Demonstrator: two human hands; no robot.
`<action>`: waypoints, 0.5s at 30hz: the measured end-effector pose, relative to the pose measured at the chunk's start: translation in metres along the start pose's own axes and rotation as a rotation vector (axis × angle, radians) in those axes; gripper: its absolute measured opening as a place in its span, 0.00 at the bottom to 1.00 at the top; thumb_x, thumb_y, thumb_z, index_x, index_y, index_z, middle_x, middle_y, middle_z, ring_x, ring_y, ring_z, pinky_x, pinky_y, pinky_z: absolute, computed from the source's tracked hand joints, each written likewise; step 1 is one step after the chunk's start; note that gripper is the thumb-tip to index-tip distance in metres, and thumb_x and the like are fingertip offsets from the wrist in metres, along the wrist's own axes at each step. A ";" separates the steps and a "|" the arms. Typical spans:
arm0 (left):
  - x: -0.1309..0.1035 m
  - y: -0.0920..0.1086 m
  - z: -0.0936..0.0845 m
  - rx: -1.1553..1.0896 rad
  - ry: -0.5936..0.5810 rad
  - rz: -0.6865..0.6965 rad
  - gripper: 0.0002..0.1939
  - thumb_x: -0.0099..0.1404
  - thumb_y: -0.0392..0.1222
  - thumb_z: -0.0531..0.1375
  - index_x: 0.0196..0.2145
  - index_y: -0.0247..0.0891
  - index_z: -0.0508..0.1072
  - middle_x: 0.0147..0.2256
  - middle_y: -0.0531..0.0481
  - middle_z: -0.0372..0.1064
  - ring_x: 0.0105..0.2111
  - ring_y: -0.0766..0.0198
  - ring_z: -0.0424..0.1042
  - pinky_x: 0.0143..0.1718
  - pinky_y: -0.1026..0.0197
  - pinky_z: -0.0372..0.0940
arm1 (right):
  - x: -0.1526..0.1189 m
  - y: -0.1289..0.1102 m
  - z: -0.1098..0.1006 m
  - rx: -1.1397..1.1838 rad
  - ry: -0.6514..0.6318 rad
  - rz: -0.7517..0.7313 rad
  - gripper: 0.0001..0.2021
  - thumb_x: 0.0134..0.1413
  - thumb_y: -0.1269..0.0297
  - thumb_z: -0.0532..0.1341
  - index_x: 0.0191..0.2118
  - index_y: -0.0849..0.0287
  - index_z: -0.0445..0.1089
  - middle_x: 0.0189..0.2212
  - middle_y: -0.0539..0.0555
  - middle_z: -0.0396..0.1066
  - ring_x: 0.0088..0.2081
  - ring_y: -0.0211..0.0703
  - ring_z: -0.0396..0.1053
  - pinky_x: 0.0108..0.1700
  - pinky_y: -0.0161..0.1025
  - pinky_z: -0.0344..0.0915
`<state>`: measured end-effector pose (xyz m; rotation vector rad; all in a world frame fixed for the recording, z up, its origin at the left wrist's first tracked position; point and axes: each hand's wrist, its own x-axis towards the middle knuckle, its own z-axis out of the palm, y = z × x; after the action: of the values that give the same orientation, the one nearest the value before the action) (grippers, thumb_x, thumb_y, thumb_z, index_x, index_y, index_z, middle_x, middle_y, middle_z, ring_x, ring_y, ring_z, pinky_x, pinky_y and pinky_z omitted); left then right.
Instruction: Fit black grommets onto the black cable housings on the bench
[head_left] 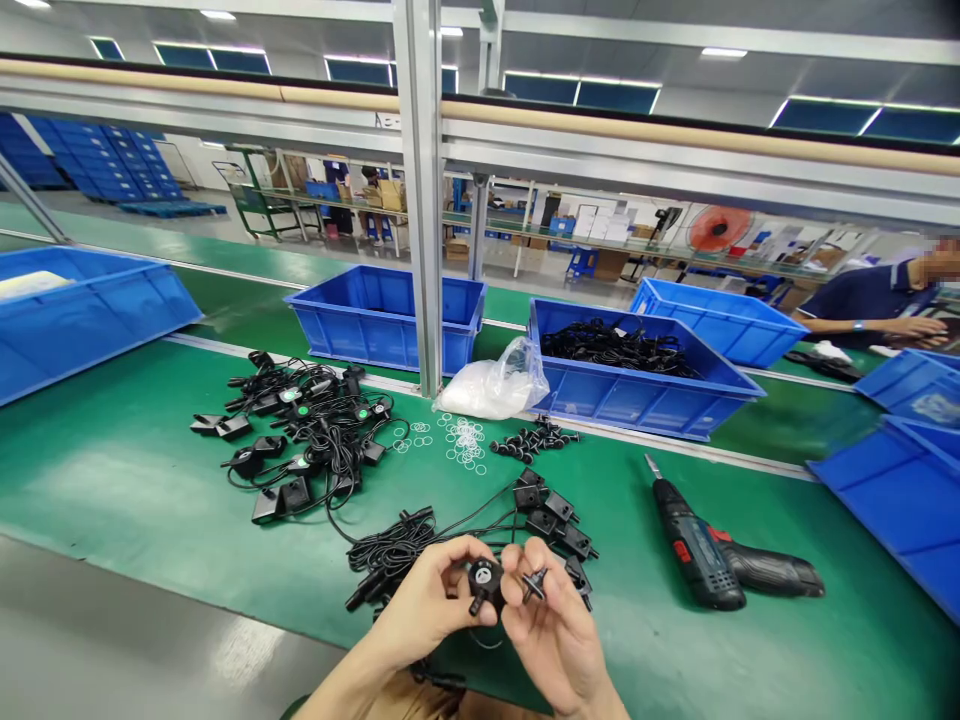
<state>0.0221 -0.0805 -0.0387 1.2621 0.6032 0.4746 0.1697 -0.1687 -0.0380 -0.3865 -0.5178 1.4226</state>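
Observation:
My left hand (442, 590) grips a small black pump (484, 577) with a pale round centre and a short spout pointing down. In my right hand (559, 635), thumb and fingers pinch a small black rotor-like part (534, 584), close beside the pump. Just behind my hands lie bundled black cables (394, 545) and several black pump bodies (555, 515). Farther off are a cluster of small black stemmed parts (536, 440) and scattered thin white rings (466, 440). A larger heap of cabled pumps (315, 420) spreads to the left.
A cordless screwdriver (701, 550) lies at the right on the green table (135, 500). Behind are a clear plastic bag (495, 385), a blue bin of black cables (637, 400), another blue bin (360, 330) and a metal post (424, 200). A co-worker (862, 300) is at the far right.

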 end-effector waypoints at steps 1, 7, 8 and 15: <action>-0.003 0.005 0.002 0.085 0.055 0.038 0.20 0.50 0.42 0.74 0.37 0.34 0.74 0.29 0.53 0.70 0.27 0.68 0.66 0.30 0.67 0.58 | 0.000 -0.005 0.001 -0.082 0.004 -0.034 0.04 0.61 0.58 0.65 0.40 0.50 0.73 0.40 0.51 0.70 0.36 0.35 0.68 0.33 0.28 0.66; -0.022 0.030 0.007 0.510 0.157 0.273 0.15 0.59 0.29 0.64 0.42 0.43 0.78 0.39 0.51 0.71 0.40 0.62 0.71 0.42 0.64 0.65 | -0.004 -0.030 0.012 -1.035 0.003 -0.309 0.04 0.63 0.66 0.64 0.42 0.50 0.75 0.38 0.50 0.72 0.41 0.37 0.70 0.43 0.31 0.67; -0.024 0.031 0.008 0.511 0.128 0.283 0.20 0.60 0.28 0.61 0.47 0.45 0.78 0.40 0.51 0.70 0.40 0.62 0.71 0.42 0.64 0.66 | -0.005 -0.031 0.013 -1.144 -0.001 -0.359 0.06 0.63 0.68 0.63 0.43 0.50 0.75 0.39 0.50 0.74 0.42 0.38 0.72 0.45 0.32 0.68; -0.026 0.020 0.005 0.565 0.006 0.349 0.37 0.65 0.25 0.52 0.65 0.58 0.62 0.47 0.50 0.65 0.47 0.62 0.68 0.49 0.61 0.67 | -0.003 -0.032 0.014 -1.406 -0.062 -0.549 0.12 0.61 0.76 0.63 0.47 0.52 0.74 0.42 0.50 0.79 0.45 0.39 0.76 0.49 0.35 0.70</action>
<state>0.0057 -0.0961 -0.0139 1.9221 0.5408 0.6202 0.1879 -0.1758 -0.0092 -1.1874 -1.5149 0.3439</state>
